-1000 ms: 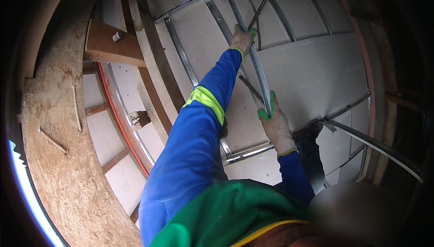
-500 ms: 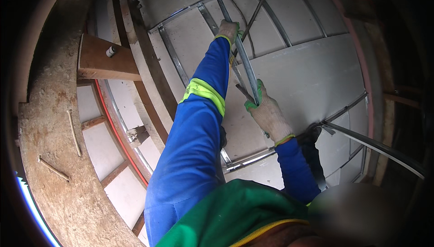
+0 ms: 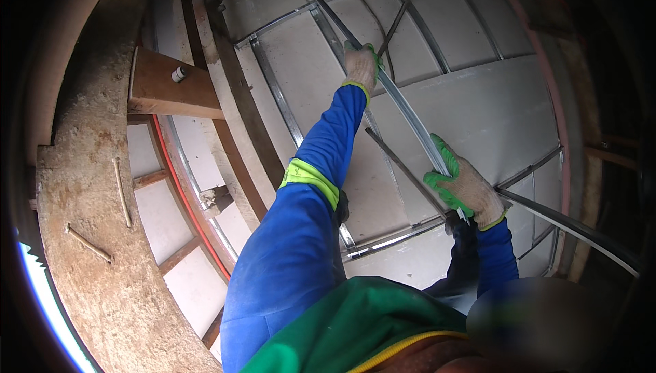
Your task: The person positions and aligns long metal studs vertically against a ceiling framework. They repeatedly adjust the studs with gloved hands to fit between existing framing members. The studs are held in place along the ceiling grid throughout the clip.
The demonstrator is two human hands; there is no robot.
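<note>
A long, thin metal channel (image 3: 410, 115) runs slantwise across the middle of the view, gripped by both my hands. My left hand (image 3: 362, 69), in a cream and green work glove, is closed round its upper part. Lower down and to the right, my right hand (image 3: 475, 192), gloved the same way, holds it near its lower end, green fingertips and thumb on either side. Beneath the channel, a darker narrow bar (image 3: 406, 171) slants across the pale panels.
Pale panels (image 3: 471, 106) with metal framing strips (image 3: 273, 89) spread below me. Wooden beams (image 3: 236, 93) and a rough board (image 3: 102, 236) with two nails stand at the left, beside a red cable (image 3: 179, 195). Another metal profile (image 3: 567, 226) reaches in from the right.
My right hand has moved right with the lower end of the channel. My left hand has shifted slightly right and down, and more of the darker bar now shows.
</note>
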